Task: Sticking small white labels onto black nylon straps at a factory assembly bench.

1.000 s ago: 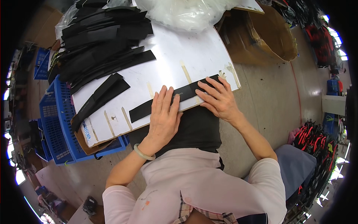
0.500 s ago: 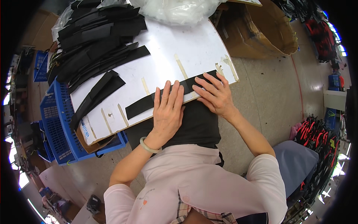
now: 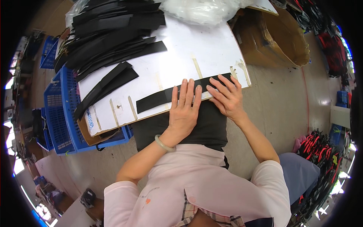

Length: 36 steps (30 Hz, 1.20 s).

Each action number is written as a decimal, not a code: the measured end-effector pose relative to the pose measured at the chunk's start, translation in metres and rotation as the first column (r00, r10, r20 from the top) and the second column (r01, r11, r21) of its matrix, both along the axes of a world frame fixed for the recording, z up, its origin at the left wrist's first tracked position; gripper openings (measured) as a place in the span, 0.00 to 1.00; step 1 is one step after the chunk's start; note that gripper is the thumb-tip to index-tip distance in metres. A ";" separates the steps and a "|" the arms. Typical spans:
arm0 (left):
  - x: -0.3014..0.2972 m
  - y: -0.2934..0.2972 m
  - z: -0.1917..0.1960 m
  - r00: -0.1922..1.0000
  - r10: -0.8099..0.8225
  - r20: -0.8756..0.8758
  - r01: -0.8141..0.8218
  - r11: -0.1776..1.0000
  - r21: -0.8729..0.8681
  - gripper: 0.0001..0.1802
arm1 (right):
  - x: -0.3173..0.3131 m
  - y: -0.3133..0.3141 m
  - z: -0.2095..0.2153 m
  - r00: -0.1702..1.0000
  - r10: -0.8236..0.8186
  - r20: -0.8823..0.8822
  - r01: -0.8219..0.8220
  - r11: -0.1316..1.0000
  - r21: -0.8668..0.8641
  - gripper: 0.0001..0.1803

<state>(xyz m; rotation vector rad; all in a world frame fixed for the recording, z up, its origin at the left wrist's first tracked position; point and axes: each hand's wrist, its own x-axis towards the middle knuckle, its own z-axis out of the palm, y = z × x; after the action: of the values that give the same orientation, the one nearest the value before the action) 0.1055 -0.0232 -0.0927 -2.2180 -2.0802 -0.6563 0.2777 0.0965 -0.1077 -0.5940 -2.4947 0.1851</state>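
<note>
A long black fabric strip [image 3: 154,101] lies flat along the near edge of the white tabletop [image 3: 151,81]. My left hand [image 3: 185,111] rests on the middle of the strip, palm down, fingers stretched out. Toward the strip's right end, my right hand [image 3: 228,97] presses with its fingers spread and its thumb near the table edge. Neither hand grips anything. To the left lies a small bundle of folded black strips [image 3: 107,85]. Behind that, a large heap of similar black strips [image 3: 117,36] covers the far left of the table.
Clear plastic bagging [image 3: 204,11] sits at the table's far edge. A large open cardboard box [image 3: 264,38] stands beyond the right side. Blue plastic crates [image 3: 68,113] are beside the table's left edge. Pieces of tape [image 3: 197,68] are stuck on the white surface.
My left hand has shifted slightly right along the strip, closer to my right hand. My right hand stays at the strip's right end. The whole view has shifted a little.
</note>
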 end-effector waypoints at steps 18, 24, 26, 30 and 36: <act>-0.005 -0.001 -0.003 0.999 -0.026 -0.023 0.026 1.000 0.011 0.31 | -0.004 0.001 0.003 0.999 0.013 -0.031 -0.013 1.000 0.006 0.20; -0.005 -0.003 -0.001 0.996 -0.013 -0.087 0.013 1.000 0.001 0.31 | -0.056 -0.001 0.050 0.977 0.054 -0.205 -0.078 0.990 -0.113 0.16; -0.008 -0.013 -0.018 0.998 -0.030 -0.058 0.026 0.998 -0.063 0.30 | -0.103 -0.012 0.059 0.943 0.276 -0.184 -0.315 0.920 -0.235 0.15; 0.001 0.001 -0.019 0.997 0.075 -0.022 -0.072 0.990 0.120 0.28 | -0.170 -0.024 0.043 0.914 0.404 0.022 -0.384 0.883 -0.268 0.13; -0.003 -0.002 -0.011 0.999 0.024 -0.023 -0.023 0.999 0.049 0.28 | -0.201 -0.027 0.029 0.860 0.505 0.068 -0.412 0.767 -0.491 0.09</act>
<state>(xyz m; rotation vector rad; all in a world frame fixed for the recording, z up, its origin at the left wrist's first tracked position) 0.1025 -0.0248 -0.1036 -2.1618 -2.0537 -0.6686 0.0766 0.0695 -0.0791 -0.1546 -2.7649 0.9814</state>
